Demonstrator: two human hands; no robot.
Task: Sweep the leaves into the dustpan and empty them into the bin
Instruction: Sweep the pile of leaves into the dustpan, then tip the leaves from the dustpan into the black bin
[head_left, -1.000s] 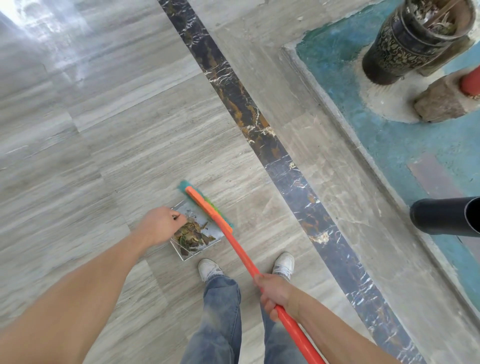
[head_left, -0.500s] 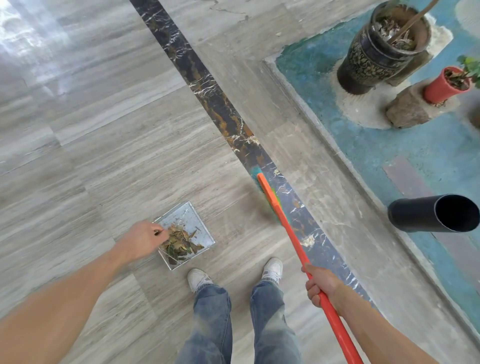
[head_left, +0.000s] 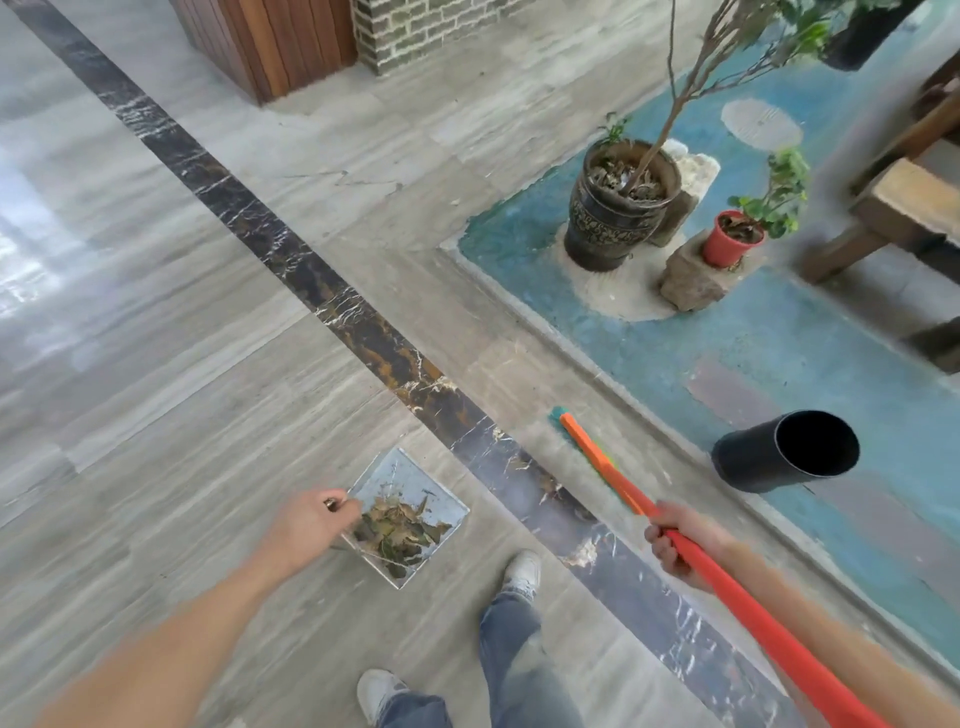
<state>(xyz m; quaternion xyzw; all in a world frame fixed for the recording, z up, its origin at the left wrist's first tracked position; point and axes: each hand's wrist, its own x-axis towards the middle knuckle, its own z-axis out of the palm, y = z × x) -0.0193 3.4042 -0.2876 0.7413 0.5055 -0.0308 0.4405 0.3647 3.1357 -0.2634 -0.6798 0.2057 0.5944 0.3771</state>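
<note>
Left arm reaches forward, its hand (head_left: 306, 525) curled on the near-left edge of the dustpan (head_left: 415, 493), gripping it. The leaves (head_left: 397, 527) lie heaped in the pan's near half. Right hand (head_left: 675, 545) is clamped around the orange broom (head_left: 613, 478) shaft, brush head toward 12 o'clock. The bin (head_left: 784, 452) (black, tipped on its side) lies at 2 o'clock from that hand. Since half a second earlier, the broom has swung further from the dustpan, past the dark floor stripe (head_left: 322, 280).
</note>
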